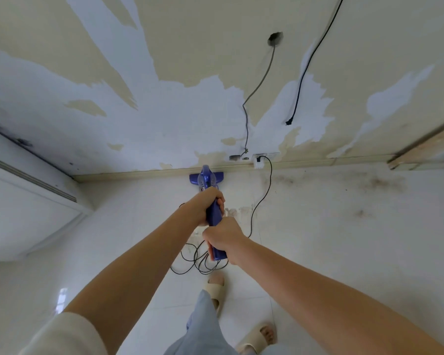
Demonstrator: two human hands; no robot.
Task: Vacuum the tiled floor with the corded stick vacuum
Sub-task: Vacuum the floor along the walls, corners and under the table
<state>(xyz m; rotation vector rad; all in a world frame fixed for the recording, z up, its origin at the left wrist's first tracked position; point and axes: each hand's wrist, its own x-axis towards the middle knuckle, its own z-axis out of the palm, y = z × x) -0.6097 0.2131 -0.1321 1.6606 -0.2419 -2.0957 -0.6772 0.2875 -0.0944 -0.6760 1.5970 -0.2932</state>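
Observation:
A blue stick vacuum point(207, 178) stands on the white tiled floor point(331, 239), its floor head right against the skirting board. My left hand point(207, 204) grips the upper part of its blue handle. My right hand point(223, 237) grips the handle's near end, just behind the left hand. The vacuum's black cord point(260, 201) runs from a wall socket point(260, 160) down across the floor and lies in loose loops under my hands.
A peeling wall point(164, 111) rises behind the skirting, with a grey wire and a loose black cable point(301, 80) hanging on it. White furniture point(23, 206) fills the left side. A wooden board point(426, 149) leans at the right. Dark stains mark the floor at right. My sandalled feet stand below.

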